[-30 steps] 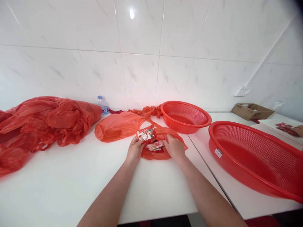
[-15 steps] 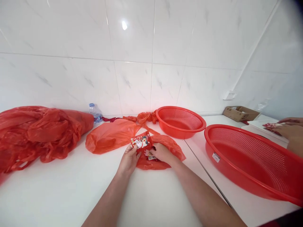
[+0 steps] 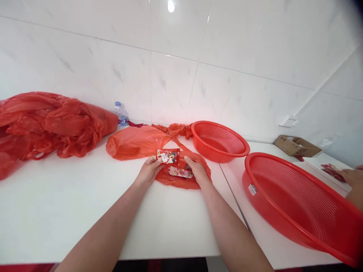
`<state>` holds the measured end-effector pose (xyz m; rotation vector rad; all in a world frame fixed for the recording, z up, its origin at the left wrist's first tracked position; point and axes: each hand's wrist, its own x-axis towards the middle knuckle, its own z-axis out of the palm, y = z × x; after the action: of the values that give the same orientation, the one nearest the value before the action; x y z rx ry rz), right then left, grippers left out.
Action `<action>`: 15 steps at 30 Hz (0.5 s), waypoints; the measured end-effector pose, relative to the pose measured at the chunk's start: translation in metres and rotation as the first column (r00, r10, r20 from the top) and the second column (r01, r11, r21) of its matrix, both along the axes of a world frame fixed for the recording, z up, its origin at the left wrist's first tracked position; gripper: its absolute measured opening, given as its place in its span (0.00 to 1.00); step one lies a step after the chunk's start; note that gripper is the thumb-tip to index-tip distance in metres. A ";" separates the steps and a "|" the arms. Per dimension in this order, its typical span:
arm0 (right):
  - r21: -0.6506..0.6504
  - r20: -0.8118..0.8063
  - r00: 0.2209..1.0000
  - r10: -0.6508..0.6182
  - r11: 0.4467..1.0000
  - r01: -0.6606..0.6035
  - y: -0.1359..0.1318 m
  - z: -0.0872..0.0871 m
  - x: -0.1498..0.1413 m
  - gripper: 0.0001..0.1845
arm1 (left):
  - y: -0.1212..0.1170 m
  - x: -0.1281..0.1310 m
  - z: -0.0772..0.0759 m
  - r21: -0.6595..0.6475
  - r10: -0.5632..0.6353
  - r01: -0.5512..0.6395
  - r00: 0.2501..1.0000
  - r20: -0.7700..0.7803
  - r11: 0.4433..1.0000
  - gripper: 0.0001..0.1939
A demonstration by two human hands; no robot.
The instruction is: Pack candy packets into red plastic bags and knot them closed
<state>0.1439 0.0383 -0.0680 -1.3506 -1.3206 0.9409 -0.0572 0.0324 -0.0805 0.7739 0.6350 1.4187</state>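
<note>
My left hand and my right hand hold a small red printed packet between them, each pinching one end. Under the hands lies a small red plastic bag on the white table, with another pink-and-white packet on top of it. A second red plastic bag lies flat just behind, to the left.
A heap of red plastic bags fills the left. A water bottle stands by the tiled wall. Two red mesh baskets, one small and one large, sit right. A cardboard box and another person's hand are far right.
My right hand has come up from the packets on the bag to grip the right end of the red packet that my left hand held. The camera view has tilted and shifted.
</note>
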 end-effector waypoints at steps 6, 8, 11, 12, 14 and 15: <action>0.001 -0.012 0.998 -0.064 0.998 0.064 0.003 -0.003 0.001 0.19 | 0.000 0.001 -0.001 0.035 0.085 -0.082 0.990 -0.112 0.996 0.17; -0.084 -0.144 0.988 -0.050 0.996 0.038 0.004 -0.003 0.000 0.21 | 0.000 0.003 -0.002 0.039 0.103 -0.098 0.984 -0.144 0.994 0.17; -0.204 -0.397 0.918 -0.006 0.976 -0.082 0.005 -0.002 -0.002 0.18 | 0.000 0.006 -0.003 0.050 0.116 -0.109 0.981 -0.154 0.993 0.18; -0.205 -0.461 0.887 0.013 0.971 -0.121 0.005 -0.002 -0.002 0.16 | -0.001 0.007 -0.003 0.056 0.126 -0.119 0.980 -0.153 0.991 0.18; -0.169 -0.541 0.838 0.066 0.968 -0.185 0.005 -0.001 -0.003 0.10 | -0.001 0.007 -0.004 0.070 0.155 -0.145 0.974 -0.164 0.987 0.19; -0.141 -0.560 0.822 0.102 0.966 -0.216 0.005 0.000 -0.003 0.08 | -0.001 0.007 -0.004 0.074 0.167 -0.156 0.970 -0.176 0.985 0.19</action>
<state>0.1413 0.0437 -0.0682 -1.0028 -0.9133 1.4837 -0.0498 0.0310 -0.0845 0.9227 0.8147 1.5318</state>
